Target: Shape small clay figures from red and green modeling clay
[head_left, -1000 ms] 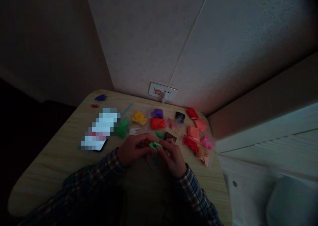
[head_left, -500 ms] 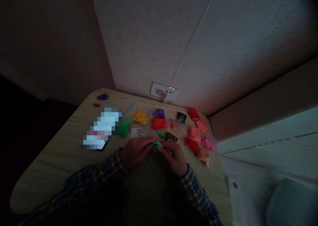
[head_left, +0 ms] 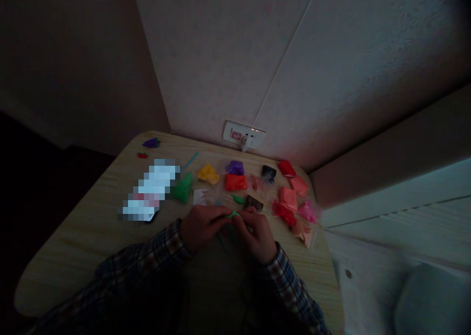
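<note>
Between my fingertips is a small piece of light green modelling clay (head_left: pixel 234 214), mostly covered by the fingers. My left hand (head_left: pixel 201 226) pinches it from the left, and my right hand (head_left: pixel 257 233) pinches it from the right, both just above the table. Beyond the hands lies a darker green leaf-shaped piece of clay (head_left: pixel 238 199). Next to it is a dark brown clay packet (head_left: pixel 253 203). A thin bluish stick (head_left: pixel 222 243) shows on the table below my hands, partly in shadow.
A phone (head_left: pixel 152 190) with a blurred screen lies left, beside a green clay packet (head_left: pixel 183 188). Several colourful packets, including a yellow one (head_left: pixel 208 174) and an orange-red one (head_left: pixel 236 182), spread across the wooden table (head_left: pixel 73 256). A wall socket (head_left: pixel 244 135) is behind. A purple clay figure (head_left: pixel 151 142) sits far left.
The green clay was a wider, open loop a second ago; now it looks flatter and is more covered by my fingers. My hands have stayed in nearly the same place.
</note>
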`<act>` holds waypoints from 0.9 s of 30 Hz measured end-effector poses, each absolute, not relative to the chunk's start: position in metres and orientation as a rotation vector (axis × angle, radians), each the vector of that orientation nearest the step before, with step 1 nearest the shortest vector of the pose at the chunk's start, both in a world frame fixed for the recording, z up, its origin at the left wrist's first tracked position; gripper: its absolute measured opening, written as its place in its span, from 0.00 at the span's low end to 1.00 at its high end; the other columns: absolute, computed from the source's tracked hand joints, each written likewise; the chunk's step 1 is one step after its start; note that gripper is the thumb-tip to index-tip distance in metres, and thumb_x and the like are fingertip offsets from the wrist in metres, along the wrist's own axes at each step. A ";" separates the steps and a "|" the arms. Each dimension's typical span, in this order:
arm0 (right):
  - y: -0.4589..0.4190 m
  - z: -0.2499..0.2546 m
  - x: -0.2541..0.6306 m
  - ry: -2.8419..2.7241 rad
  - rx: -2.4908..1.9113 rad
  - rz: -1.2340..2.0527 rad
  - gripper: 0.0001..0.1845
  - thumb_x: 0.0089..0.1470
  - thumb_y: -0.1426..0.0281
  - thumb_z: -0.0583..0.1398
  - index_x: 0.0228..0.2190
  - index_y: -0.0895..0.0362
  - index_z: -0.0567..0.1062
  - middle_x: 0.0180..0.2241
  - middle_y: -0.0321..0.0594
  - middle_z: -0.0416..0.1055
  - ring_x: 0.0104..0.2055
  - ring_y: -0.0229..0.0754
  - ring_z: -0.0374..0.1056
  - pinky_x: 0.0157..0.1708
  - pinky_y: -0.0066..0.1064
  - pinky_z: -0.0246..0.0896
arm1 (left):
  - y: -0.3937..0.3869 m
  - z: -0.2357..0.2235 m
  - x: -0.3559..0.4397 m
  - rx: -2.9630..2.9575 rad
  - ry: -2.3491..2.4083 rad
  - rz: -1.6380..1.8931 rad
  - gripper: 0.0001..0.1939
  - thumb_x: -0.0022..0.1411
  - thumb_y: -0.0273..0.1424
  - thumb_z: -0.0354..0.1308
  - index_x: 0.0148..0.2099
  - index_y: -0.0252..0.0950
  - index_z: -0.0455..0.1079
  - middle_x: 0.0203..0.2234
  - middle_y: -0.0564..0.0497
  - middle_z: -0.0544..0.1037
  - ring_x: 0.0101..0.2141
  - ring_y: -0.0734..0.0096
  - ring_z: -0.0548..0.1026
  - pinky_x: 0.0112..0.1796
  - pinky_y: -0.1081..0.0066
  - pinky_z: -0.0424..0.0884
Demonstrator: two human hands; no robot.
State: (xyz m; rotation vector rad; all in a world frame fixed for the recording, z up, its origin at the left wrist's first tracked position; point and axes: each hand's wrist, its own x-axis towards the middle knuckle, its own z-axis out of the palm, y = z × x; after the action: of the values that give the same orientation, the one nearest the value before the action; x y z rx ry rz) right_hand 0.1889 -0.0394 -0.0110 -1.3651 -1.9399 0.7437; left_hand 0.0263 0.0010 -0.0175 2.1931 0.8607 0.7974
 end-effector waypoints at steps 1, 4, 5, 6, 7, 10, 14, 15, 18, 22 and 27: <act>-0.039 -0.011 0.189 -1.931 -1.359 0.752 0.26 0.62 0.61 0.44 0.19 0.57 0.69 0.16 0.34 0.64 0.20 0.35 0.56 0.28 0.31 0.50 | 0.002 -0.016 0.027 2.169 0.886 0.791 0.11 0.62 0.30 0.51 0.36 0.33 0.74 0.27 0.50 0.81 0.27 0.73 0.78 0.30 0.78 0.72; -0.039 -0.010 0.190 -1.912 -1.283 0.830 0.27 0.62 0.57 0.42 0.21 0.57 0.69 0.18 0.33 0.64 0.21 0.36 0.57 0.31 0.32 0.51 | 0.004 -0.013 0.027 2.105 0.962 0.793 0.11 0.61 0.29 0.51 0.37 0.33 0.74 0.27 0.50 0.82 0.27 0.72 0.78 0.30 0.78 0.72; -0.039 -0.009 0.190 -1.907 -1.247 0.885 0.28 0.62 0.56 0.41 0.23 0.57 0.69 0.18 0.34 0.65 0.22 0.36 0.58 0.32 0.32 0.51 | 0.004 -0.012 0.026 2.089 0.976 0.799 0.11 0.61 0.29 0.51 0.38 0.33 0.74 0.28 0.50 0.82 0.27 0.72 0.78 0.30 0.78 0.73; -0.038 -0.008 0.190 -1.898 -1.218 0.943 0.28 0.62 0.56 0.40 0.24 0.57 0.69 0.19 0.34 0.65 0.23 0.36 0.59 0.33 0.32 0.51 | 0.005 -0.012 0.025 2.077 0.980 0.804 0.12 0.61 0.28 0.50 0.39 0.33 0.74 0.29 0.50 0.82 0.27 0.72 0.78 0.30 0.77 0.73; -0.038 -0.007 0.191 -1.887 -1.200 0.997 0.29 0.63 0.56 0.40 0.25 0.56 0.70 0.19 0.34 0.65 0.24 0.36 0.60 0.34 0.32 0.51 | 0.005 -0.012 0.025 2.071 0.976 0.813 0.12 0.61 0.28 0.49 0.40 0.34 0.74 0.30 0.50 0.82 0.28 0.72 0.79 0.31 0.77 0.73; -0.038 -0.005 0.192 -1.864 -1.206 1.072 0.28 0.62 0.55 0.42 0.25 0.56 0.72 0.18 0.33 0.65 0.24 0.37 0.61 0.35 0.33 0.51 | 0.004 -0.012 0.024 2.068 0.939 0.815 0.15 0.62 0.27 0.47 0.45 0.34 0.73 0.33 0.49 0.82 0.31 0.71 0.79 0.34 0.76 0.73; -0.036 -0.010 0.194 -1.831 -1.321 0.984 0.29 0.59 0.53 0.47 0.18 0.57 0.70 0.15 0.33 0.64 0.21 0.36 0.60 0.31 0.31 0.51 | 0.000 -0.013 0.024 2.068 0.826 0.796 0.17 0.62 0.26 0.46 0.50 0.35 0.70 0.39 0.47 0.80 0.37 0.70 0.79 0.39 0.74 0.73; -0.035 -0.012 0.195 -1.823 -1.383 0.929 0.29 0.58 0.52 0.49 0.16 0.57 0.69 0.14 0.33 0.63 0.20 0.35 0.58 0.29 0.31 0.51 | -0.001 -0.014 0.025 2.072 0.787 0.794 0.18 0.62 0.26 0.46 0.51 0.34 0.70 0.39 0.46 0.80 0.37 0.70 0.78 0.40 0.73 0.73; -0.035 -0.016 0.196 -1.815 -1.547 0.776 0.28 0.56 0.53 0.51 0.14 0.58 0.67 0.13 0.32 0.59 0.19 0.35 0.56 0.27 0.30 0.49 | -0.003 -0.017 0.025 2.095 0.722 0.775 0.20 0.61 0.25 0.45 0.55 0.32 0.65 0.38 0.45 0.80 0.39 0.69 0.78 0.41 0.72 0.73; -0.035 -0.017 0.195 -1.819 -1.612 0.768 0.25 0.56 0.53 0.50 0.18 0.58 0.69 0.15 0.32 0.60 0.20 0.35 0.56 0.27 0.30 0.48 | -0.002 -0.025 0.024 2.226 0.720 0.739 0.22 0.63 0.26 0.46 0.59 0.34 0.61 0.43 0.44 0.78 0.41 0.68 0.77 0.42 0.71 0.73; -0.035 -0.015 0.193 -1.778 -1.473 1.009 0.26 0.56 0.52 0.49 0.20 0.58 0.70 0.17 0.34 0.62 0.21 0.36 0.58 0.25 0.29 0.50 | 0.004 -0.031 0.021 2.338 0.636 0.830 0.18 0.66 0.30 0.45 0.56 0.35 0.64 0.42 0.44 0.79 0.40 0.70 0.78 0.41 0.72 0.73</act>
State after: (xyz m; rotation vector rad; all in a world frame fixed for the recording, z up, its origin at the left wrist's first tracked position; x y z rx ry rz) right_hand 0.1933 -0.0349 -0.0154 -1.4731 -1.7782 1.0087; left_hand 0.0213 0.0037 -0.0306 2.3381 0.6363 0.8296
